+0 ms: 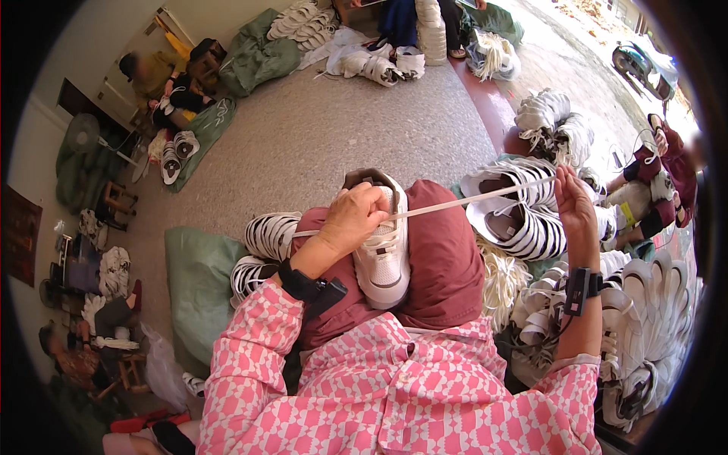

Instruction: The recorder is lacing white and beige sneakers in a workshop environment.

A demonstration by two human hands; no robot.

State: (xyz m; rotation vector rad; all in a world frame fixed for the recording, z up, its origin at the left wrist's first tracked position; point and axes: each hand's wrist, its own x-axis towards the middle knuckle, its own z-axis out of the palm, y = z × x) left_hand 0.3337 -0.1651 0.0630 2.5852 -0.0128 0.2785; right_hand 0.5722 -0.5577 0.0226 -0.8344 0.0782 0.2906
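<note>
A white sneaker point(381, 258) with a brown-grey edge is propped between my knees, toe toward me. Across its upper part lies my left hand point(353, 216), fingers closed and pinching at the lacing. From there a white shoelace point(478, 199) runs taut to the right and slightly upward. My right hand point(574, 199) is raised out to the right, its fingers closed on the lace. Laces cross the lower part of the shoe's tongue. What lies under my left fingers is hidden.
Stacked white sneakers point(519, 208) lie to my right, above a bundle of loose laces point(500, 280). More shoe uppers point(273, 235) rest by my left knee beside a green sack point(201, 292). Co-workers sit at left, such as a person in yellow point(155, 80), and at right.
</note>
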